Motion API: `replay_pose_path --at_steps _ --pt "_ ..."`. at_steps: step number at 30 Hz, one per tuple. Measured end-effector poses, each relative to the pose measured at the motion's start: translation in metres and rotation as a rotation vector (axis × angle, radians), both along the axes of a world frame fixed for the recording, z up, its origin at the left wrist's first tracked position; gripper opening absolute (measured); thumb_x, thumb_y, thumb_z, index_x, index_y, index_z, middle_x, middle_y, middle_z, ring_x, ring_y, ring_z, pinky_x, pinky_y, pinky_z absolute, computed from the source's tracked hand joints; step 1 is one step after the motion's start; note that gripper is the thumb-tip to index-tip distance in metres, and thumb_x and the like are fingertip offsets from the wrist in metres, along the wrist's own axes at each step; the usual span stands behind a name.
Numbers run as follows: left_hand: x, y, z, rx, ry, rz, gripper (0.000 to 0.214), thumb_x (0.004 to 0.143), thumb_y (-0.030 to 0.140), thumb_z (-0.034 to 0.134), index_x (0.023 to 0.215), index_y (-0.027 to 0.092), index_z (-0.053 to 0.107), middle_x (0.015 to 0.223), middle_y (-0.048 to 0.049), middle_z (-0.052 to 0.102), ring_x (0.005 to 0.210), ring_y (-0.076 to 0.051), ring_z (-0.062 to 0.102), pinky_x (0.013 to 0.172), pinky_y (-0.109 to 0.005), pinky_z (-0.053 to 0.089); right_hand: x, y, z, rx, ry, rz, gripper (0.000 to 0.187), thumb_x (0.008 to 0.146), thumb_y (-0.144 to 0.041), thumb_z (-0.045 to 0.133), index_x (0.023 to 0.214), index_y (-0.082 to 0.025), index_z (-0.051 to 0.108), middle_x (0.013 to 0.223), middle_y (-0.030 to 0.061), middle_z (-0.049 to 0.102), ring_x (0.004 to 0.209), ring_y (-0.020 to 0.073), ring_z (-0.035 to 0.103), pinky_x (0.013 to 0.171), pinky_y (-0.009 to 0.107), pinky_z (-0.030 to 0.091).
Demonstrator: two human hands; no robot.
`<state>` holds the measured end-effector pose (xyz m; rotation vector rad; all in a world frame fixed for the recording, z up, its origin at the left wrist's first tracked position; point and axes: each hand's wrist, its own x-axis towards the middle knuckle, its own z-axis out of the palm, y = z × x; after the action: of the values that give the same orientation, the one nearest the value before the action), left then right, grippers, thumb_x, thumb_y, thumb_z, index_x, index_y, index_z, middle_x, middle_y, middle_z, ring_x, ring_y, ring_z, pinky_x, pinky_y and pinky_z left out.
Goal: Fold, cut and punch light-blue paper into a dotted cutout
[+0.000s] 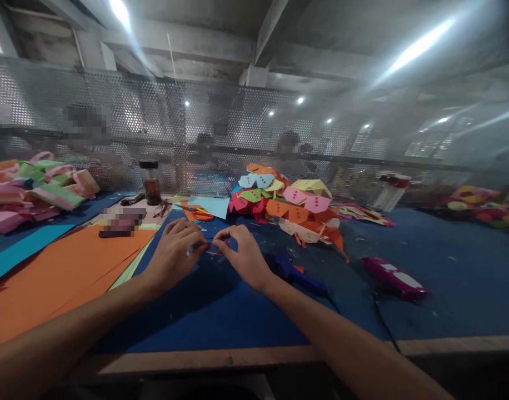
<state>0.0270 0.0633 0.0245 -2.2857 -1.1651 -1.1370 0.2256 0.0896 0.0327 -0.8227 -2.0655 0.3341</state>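
Observation:
Both my hands rest on the blue table mat (221, 311), close together. My left hand (175, 253) has its fingers curled and pinched at the tips. My right hand (241, 253) is also curled, with fingertips meeting those of the left. Between the fingertips sits a small piece I cannot make out, with a thin orange sliver (213, 253) on the mat under them. A pile of folded coloured paper shapes (292, 205) with dots lies just beyond my hands.
Orange paper sheets (58, 272) and a teal sheet (16, 253) lie at the left. A blue glue gun (298, 275) and a magenta tool (394, 278) lie at the right. Scissors (198, 214), a jar (152, 186), more folded paper (33, 189) and a perforated metal screen (238, 128) stand behind.

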Motion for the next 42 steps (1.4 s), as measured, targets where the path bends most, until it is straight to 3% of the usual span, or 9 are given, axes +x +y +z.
replay_pose_path --at_steps 4,10,19,26,32,42 --pt "-0.002 0.001 -0.004 0.007 -0.038 -0.009 0.004 0.092 0.023 0.067 0.088 0.023 0.067 0.094 -0.0041 0.073 0.101 -0.025 0.065 0.101 -0.050 0.042 0.000 0.001 0.000 -0.036 0.058 0.030 0.021 0.097 -0.040 0.061 0.089 -0.022 0.069 0.092 0.0038 0.071 0.096 0.0210 0.061 0.089 0.037 0.044" --pt "-0.001 -0.001 -0.005 0.003 -0.092 -0.050 0.005 0.092 0.022 0.067 0.088 0.023 0.066 0.090 -0.0020 0.072 0.096 -0.022 0.066 0.108 -0.051 0.037 0.000 0.001 -0.001 -0.086 0.122 0.073 0.016 0.094 -0.037 0.066 0.088 -0.022 0.070 0.089 0.0024 0.071 0.092 0.0194 0.063 0.085 0.033 0.046" --pt "0.002 -0.005 -0.003 -0.109 -0.230 -0.099 0.003 0.091 0.024 0.067 0.088 0.024 0.067 0.090 -0.0018 0.071 0.095 -0.023 0.064 0.103 -0.051 0.041 0.000 0.004 0.001 -0.191 0.147 0.104 0.016 0.091 -0.035 0.066 0.085 -0.021 0.072 0.086 0.0023 0.072 0.089 0.0186 0.064 0.084 0.031 0.047" --pt "0.004 -0.008 -0.001 -0.125 -0.285 -0.112 0.007 0.091 0.021 0.064 0.085 0.024 0.066 0.090 -0.0005 0.073 0.091 -0.021 0.066 0.111 -0.054 0.035 0.001 -0.001 0.007 -0.278 0.175 0.152 0.030 0.099 -0.040 0.052 0.087 -0.021 0.072 0.088 0.0026 0.073 0.090 0.0181 0.067 0.086 0.033 0.049" --pt "0.004 -0.006 -0.003 -0.120 -0.284 -0.107 0.004 0.090 0.023 0.065 0.087 0.024 0.068 0.090 -0.0020 0.073 0.094 -0.022 0.066 0.107 -0.053 0.038 -0.001 0.000 0.004 -0.212 0.147 0.108 0.015 0.091 -0.033 0.065 0.085 -0.020 0.069 0.087 0.0027 0.072 0.089 0.0187 0.066 0.084 0.032 0.050" --pt "0.010 -0.011 0.001 -0.184 -0.337 -0.166 0.010 0.091 0.020 0.064 0.081 0.023 0.065 0.085 -0.0012 0.073 0.087 -0.021 0.065 0.095 -0.046 0.045 -0.002 0.000 0.005 -0.287 0.155 0.176 0.028 0.095 -0.041 0.057 0.083 -0.020 0.070 0.084 0.0030 0.074 0.082 0.0183 0.069 0.077 0.029 0.052"
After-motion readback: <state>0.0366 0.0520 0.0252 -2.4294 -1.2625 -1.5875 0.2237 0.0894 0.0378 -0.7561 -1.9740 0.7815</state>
